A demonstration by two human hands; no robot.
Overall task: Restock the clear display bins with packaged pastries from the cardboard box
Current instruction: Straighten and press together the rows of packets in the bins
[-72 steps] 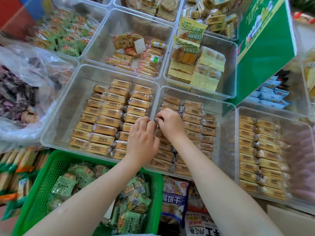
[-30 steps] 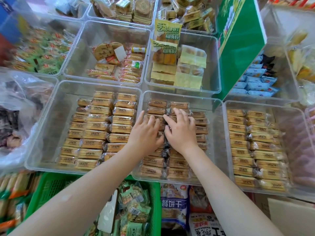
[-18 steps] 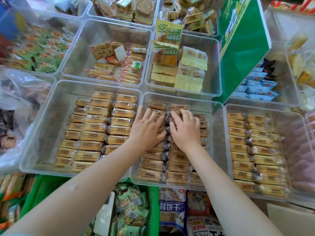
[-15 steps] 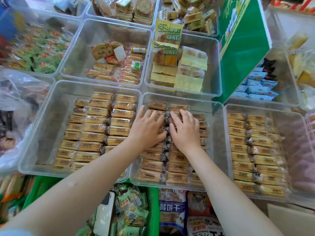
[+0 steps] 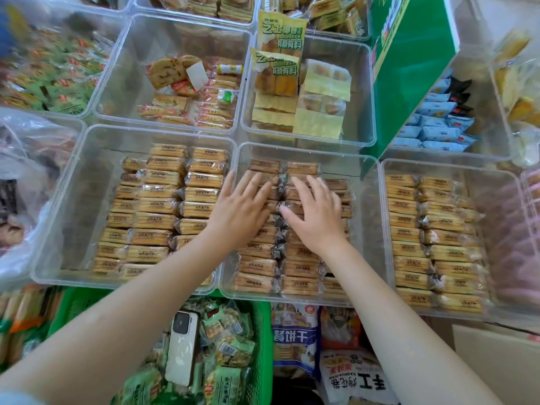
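Pressing flat on the stacked pastry packets [image 5: 264, 266] in the middle near bin [image 5: 366, 200], the left hand [image 5: 239, 210] and right hand [image 5: 317, 216] lie side by side, fingers straight, gripping nothing; this likely levels the rows. Filled bins [image 5: 73, 200] flank it. At near right, a cardboard box [image 5: 493, 349] edge shows.

Both forearms are bare from wrist to elbow, the left hand [image 5: 238, 211] and right hand [image 5: 317, 216] carry no rings, watch or gloves, and a sliver of pale blue sleeve [image 5: 17, 399] shows at the left arm's lower edge.
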